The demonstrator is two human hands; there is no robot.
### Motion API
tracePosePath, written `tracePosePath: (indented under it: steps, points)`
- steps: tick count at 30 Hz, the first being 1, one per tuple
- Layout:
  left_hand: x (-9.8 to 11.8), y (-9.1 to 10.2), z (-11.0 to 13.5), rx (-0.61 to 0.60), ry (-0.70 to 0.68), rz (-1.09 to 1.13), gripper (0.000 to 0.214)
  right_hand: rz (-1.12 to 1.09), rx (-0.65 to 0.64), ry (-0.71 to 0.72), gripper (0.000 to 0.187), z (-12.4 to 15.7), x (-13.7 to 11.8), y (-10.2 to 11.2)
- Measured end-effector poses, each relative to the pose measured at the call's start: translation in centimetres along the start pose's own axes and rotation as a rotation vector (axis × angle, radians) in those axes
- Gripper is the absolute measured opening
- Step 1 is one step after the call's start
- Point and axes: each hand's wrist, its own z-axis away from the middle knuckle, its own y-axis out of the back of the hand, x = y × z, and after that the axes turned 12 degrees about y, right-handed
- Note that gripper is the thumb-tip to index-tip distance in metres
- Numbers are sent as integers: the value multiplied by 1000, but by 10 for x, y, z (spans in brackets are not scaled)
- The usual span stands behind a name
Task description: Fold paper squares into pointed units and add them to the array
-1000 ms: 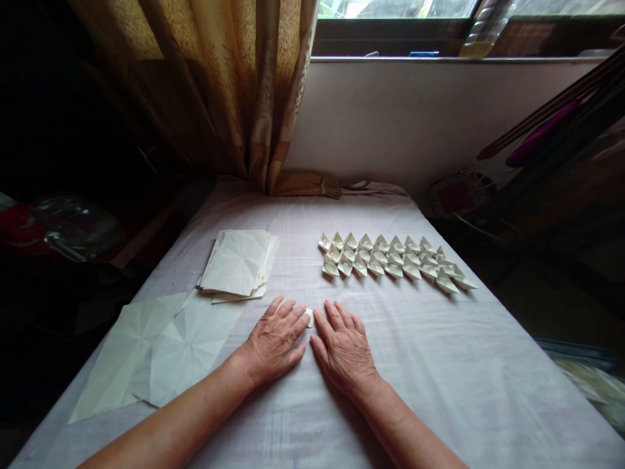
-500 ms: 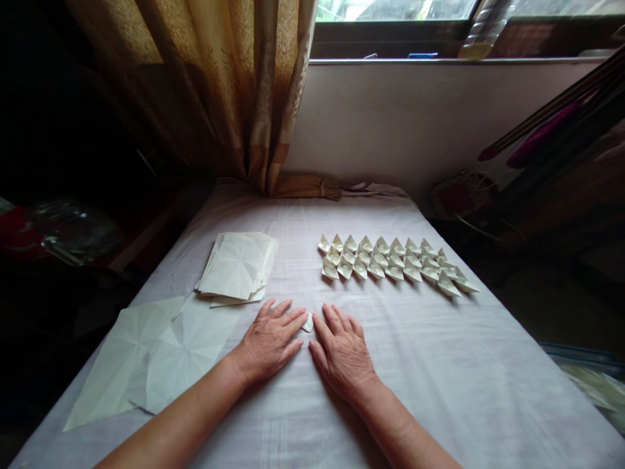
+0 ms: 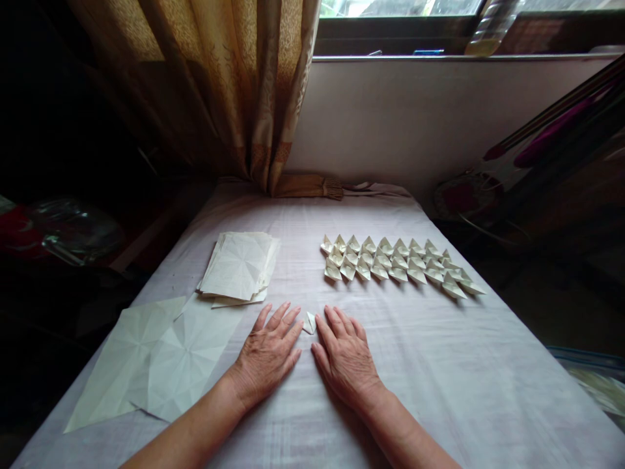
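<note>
A small folded piece of white paper (image 3: 309, 323), pointed at its lower end, lies flat on the cloth between my hands. My left hand (image 3: 267, 345) rests palm down to its left, fingers spread, with the index fingertip close beside the paper. On the other side my right hand (image 3: 346, 352) lies flat, its index fingertip at or very near the paper's right edge; whether it touches I cannot tell. Neither hand grips anything. Beyond my right hand, several small folded paper boats (image 3: 390, 260) stand in rows.
A stack of creased paper sheets (image 3: 239, 267) lies beyond my left hand. Two loose creased sheets (image 3: 183, 355) overlap near my left forearm. The pale cloth (image 3: 463, 378) covers the table. A gold curtain (image 3: 234, 85) hangs at the far left, and a window ledge (image 3: 390, 58) runs behind.
My left hand has drawn slightly left, away from the folded paper, so more of it shows. My right hand stays almost in place. The view has shifted a little.
</note>
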Motion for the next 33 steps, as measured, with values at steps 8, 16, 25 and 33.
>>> tracePosePath:
  steps: [8,16,25,33]
  points:
    - [7,2,0,-11,48,10,34,-59,-48,31,43,-14,-3,5]
    - [8,-4,8,5,83,114,33,-73,-69,64,38,-20,1,4]
    - [9,0,5,-24,99,151,33,-86,-43,111,42,-9,3,3]
    - [7,-3,4,-24,114,221,35,-77,-45,126,39,-10,1,5]
